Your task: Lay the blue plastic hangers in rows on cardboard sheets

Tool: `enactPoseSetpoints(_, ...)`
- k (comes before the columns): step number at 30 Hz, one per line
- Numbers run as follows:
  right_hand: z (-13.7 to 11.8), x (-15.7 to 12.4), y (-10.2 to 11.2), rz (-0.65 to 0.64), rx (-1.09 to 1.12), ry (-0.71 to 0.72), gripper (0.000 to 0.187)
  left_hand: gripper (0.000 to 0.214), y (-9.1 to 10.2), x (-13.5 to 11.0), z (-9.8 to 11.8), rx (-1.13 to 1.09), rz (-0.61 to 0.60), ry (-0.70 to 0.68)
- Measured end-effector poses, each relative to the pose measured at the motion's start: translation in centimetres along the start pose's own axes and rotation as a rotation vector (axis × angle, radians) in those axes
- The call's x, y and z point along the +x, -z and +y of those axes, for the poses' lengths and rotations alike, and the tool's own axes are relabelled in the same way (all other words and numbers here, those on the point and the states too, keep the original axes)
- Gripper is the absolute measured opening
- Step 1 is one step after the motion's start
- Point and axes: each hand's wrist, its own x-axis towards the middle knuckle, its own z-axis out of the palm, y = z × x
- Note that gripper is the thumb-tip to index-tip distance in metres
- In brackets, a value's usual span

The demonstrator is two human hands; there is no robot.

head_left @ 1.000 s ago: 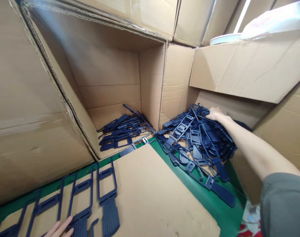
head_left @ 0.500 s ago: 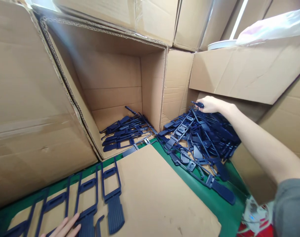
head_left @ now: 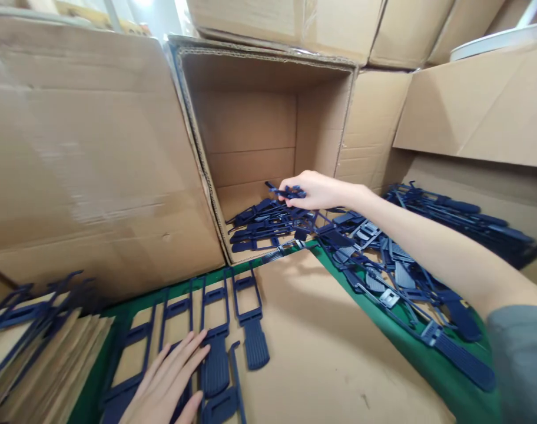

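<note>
My right hand [head_left: 301, 189] is closed around a small bunch of dark blue plastic parts [head_left: 290, 192], at the mouth of an open cardboard box [head_left: 253, 135]. Just below it, more dark blue parts [head_left: 262, 224] lie on the box floor. My left hand [head_left: 169, 380] rests, fingers outstretched, on flat dark blue frame-shaped parts with ribbed paddle ends. Those lie in a row on a cardboard sheet [head_left: 325, 335]. The nearest one on its right is a ribbed part [head_left: 255, 344]. What lies under my left palm is hidden.
A tangled heap of dark blue parts [head_left: 396, 271] covers the green surface [head_left: 383, 324] at right. Stacked cardboard sheets [head_left: 80, 353] with parts on top stand at lower left. Large cartons [head_left: 96, 153] wall in the left and back.
My right hand has moved left from the heap to the box mouth, carrying dark parts. The view has turned left, and more of my left hand shows.
</note>
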Motion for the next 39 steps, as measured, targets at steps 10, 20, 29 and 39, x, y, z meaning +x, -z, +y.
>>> enactPoseSetpoints(10, 1.7, 10.5, -12.6, -0.126, -0.157, -0.194, 0.044, 0.054, 1.5, 0.4, 1.8, -0.055, -0.083, 0.087)
enactPoseSetpoints(20, 4.7, 7.1, -19.6, -0.177, 0.082, -0.185, 0.061, 0.043, 2.2, 0.5, 2.8, -0.146, -0.175, 0.158)
enactPoseSetpoints(29, 4.0, 1.5, -17.4, 0.255, 0.145, -0.348, 0.056, 0.043, 2.6, 0.7, 3.3, -0.171, -0.242, 0.150)
enactPoseSetpoints(39, -8.3, -2.9, -8.6, 0.534, 0.130, -0.097, 0.027, 0.040, 5.2, 5.7, 3.1, -0.063, -0.274, 0.081)
